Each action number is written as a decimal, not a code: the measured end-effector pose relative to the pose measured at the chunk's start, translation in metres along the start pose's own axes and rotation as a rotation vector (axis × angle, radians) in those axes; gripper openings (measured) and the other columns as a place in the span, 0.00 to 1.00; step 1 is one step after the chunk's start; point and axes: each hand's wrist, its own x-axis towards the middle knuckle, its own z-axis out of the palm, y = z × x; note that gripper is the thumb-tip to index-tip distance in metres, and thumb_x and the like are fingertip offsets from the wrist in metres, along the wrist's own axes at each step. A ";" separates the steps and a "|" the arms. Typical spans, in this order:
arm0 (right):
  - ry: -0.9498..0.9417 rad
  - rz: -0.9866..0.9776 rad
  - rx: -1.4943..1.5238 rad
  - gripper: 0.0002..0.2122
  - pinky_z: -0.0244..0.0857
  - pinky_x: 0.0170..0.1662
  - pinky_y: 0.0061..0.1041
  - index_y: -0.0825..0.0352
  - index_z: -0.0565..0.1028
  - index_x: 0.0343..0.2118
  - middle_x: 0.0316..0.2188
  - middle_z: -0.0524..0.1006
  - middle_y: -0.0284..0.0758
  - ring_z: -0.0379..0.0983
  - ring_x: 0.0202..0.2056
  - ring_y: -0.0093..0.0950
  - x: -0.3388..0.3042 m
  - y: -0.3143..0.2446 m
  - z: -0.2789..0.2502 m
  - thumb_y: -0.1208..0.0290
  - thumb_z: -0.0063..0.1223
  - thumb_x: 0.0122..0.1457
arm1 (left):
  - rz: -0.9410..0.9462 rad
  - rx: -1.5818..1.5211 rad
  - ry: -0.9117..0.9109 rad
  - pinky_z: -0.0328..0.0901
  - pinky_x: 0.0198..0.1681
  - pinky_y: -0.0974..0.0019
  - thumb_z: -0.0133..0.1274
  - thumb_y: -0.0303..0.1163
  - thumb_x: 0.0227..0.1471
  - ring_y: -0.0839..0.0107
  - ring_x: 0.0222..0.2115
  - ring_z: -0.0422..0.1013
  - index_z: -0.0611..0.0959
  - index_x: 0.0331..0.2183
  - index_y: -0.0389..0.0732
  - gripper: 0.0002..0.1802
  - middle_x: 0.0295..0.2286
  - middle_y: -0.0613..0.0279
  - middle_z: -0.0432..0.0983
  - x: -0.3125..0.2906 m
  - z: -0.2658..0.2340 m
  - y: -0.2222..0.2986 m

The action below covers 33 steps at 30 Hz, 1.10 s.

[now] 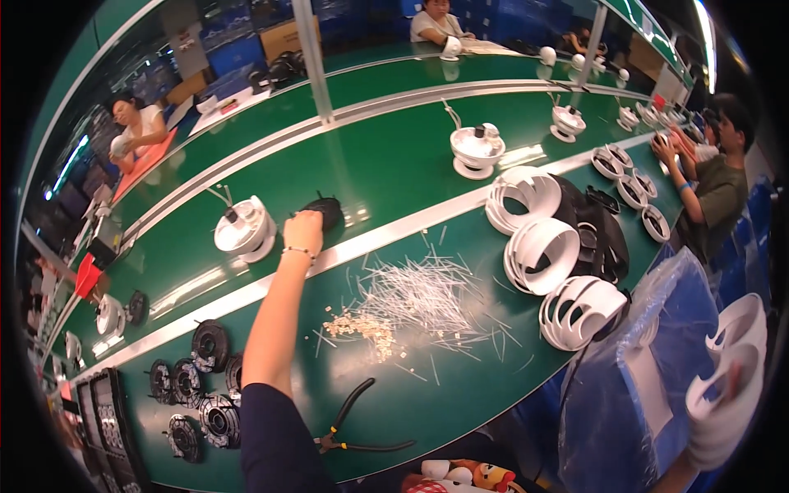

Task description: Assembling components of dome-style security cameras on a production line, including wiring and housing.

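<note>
My left hand (305, 229) reaches forward onto the green conveyor belt, its fingers closed at the edge of a black round part (328, 212); the fingertips are mostly hidden. Just left of it stands a white round housing (245, 232) with upright wires. At the lower right, my right hand (734, 383) grips a white curved shell (746, 324) with wide cut-outs; the hand is blurred and partly covered by the shell. Beside that shell is a blue plastic-lined bin (612, 394) with white pieces inside.
On the green bench lie thin white tubes (419, 292), small beige pieces (362, 330), pliers (341, 431), several black round parts (212, 345) and a black tray (103, 427). White shell rings (542, 255) stand on the right. More housings (477, 149) sit along the belt; a co-worker (723, 177) is at right.
</note>
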 end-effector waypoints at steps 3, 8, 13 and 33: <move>-0.019 0.240 0.534 0.22 0.60 0.42 0.30 0.75 0.58 0.47 0.38 0.65 0.41 0.64 0.34 0.34 -0.041 0.013 0.011 0.81 0.46 0.48 | 0.019 -0.052 -0.007 0.65 0.29 0.61 0.44 0.26 0.39 0.62 0.27 0.71 0.76 0.22 0.41 0.06 0.24 0.57 0.73 -0.004 -0.021 0.013; 0.185 0.498 2.090 0.23 0.55 0.45 0.32 0.74 0.54 0.49 0.34 0.64 0.36 0.62 0.33 0.31 -0.009 -0.044 0.052 0.81 0.46 0.48 | 0.235 -0.081 0.193 0.63 0.24 0.63 0.44 0.24 0.35 0.64 0.22 0.69 0.71 0.18 0.39 0.01 0.19 0.58 0.69 -0.071 -0.083 0.016; 0.058 0.629 2.920 0.26 0.51 0.47 0.32 0.72 0.52 0.49 0.30 0.62 0.30 0.60 0.33 0.26 0.032 -0.140 0.055 0.76 0.49 0.48 | 0.143 -0.082 0.161 0.63 0.25 0.63 0.45 0.25 0.34 0.63 0.22 0.68 0.71 0.19 0.39 0.01 0.19 0.59 0.69 -0.147 -0.098 -0.020; -0.353 1.054 3.399 0.20 0.57 0.47 0.33 0.69 0.64 0.43 0.38 0.71 0.40 0.67 0.41 0.33 0.124 -0.389 0.176 0.70 0.52 0.46 | -0.631 -1.761 -0.659 0.57 0.42 0.48 0.39 0.68 0.37 0.51 0.46 0.56 0.46 0.55 0.47 0.51 0.53 0.53 0.46 -0.046 -0.144 0.132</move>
